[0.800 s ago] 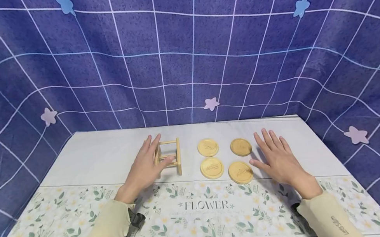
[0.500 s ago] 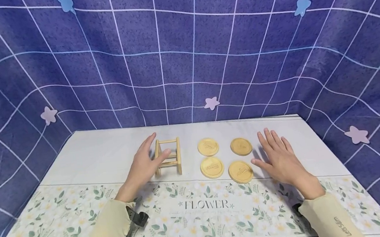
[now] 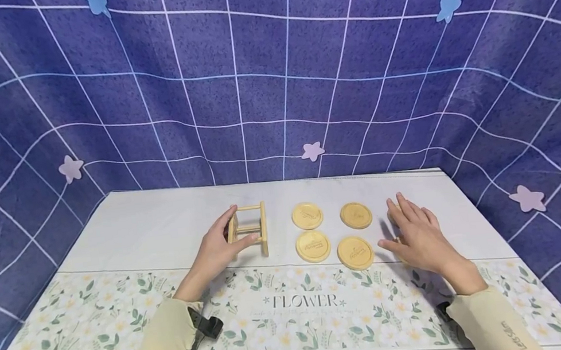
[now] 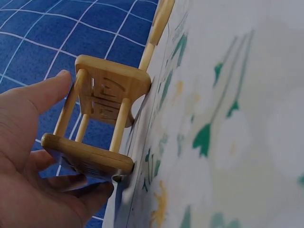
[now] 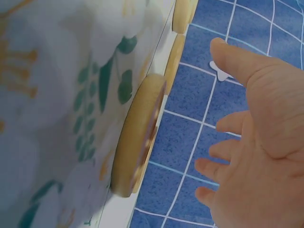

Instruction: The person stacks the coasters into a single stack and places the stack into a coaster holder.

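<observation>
In the head view my left hand (image 3: 216, 247) is around the left side of a small wooden coaster holder (image 3: 264, 229), its thumb reaching across the front. The left wrist view shows the holder's slotted panels (image 4: 111, 85) joined by round rods; the thumb lies beside one rod and the other fingers pass beneath the near panel. My right hand (image 3: 419, 240) hovers palm down, fingers spread and slightly bent. A pale wooden edge (image 3: 397, 239) shows between its thumb and forefinger, mostly hidden. Close to the palm in the right wrist view is a thick round coaster (image 5: 137, 137).
Several round wooden coasters lie between the hands, among them a far-left one (image 3: 308, 216) and a near-right one (image 3: 355, 253). A flower-printed band (image 3: 301, 311) crosses the white tablecloth (image 3: 160, 217). Behind the table hangs a blue gridded curtain (image 3: 262, 102).
My left hand has settled around the holder's left panel, fingers lower behind it. My right hand has shifted slightly right, its fingers now more bent. The coasters and holder have stayed in place.
</observation>
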`<state>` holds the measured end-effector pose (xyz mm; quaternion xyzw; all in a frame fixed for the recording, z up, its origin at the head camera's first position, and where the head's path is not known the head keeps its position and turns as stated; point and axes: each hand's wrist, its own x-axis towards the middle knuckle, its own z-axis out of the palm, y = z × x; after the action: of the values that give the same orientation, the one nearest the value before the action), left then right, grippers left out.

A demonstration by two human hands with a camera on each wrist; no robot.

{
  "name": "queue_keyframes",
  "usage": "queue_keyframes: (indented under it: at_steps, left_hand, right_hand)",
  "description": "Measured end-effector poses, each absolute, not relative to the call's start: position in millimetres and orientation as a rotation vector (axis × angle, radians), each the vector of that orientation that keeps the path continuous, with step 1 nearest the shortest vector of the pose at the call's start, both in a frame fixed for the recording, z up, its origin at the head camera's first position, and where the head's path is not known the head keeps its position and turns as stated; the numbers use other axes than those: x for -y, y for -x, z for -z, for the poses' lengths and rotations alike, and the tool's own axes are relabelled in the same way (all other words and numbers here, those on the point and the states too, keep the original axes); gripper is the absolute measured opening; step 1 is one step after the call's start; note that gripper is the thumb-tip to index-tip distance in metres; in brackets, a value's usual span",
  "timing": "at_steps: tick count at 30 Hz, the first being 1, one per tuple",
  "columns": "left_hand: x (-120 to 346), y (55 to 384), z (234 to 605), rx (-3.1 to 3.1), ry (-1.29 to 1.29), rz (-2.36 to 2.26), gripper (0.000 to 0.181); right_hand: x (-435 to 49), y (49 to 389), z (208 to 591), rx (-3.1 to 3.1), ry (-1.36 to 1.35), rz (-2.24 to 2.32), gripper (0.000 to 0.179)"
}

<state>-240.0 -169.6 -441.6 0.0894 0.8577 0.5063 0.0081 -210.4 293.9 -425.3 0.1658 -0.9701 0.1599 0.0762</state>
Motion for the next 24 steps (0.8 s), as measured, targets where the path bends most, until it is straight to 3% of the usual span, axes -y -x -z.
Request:
queue_keyframes:
  at_steps: [24]
  left_hand:
    - [171,240,446,-2.653,-0.277,-1.597,0.100]
  right_hand:
    - [-322,202,432,2.871,-0.512,-0.711,0.080]
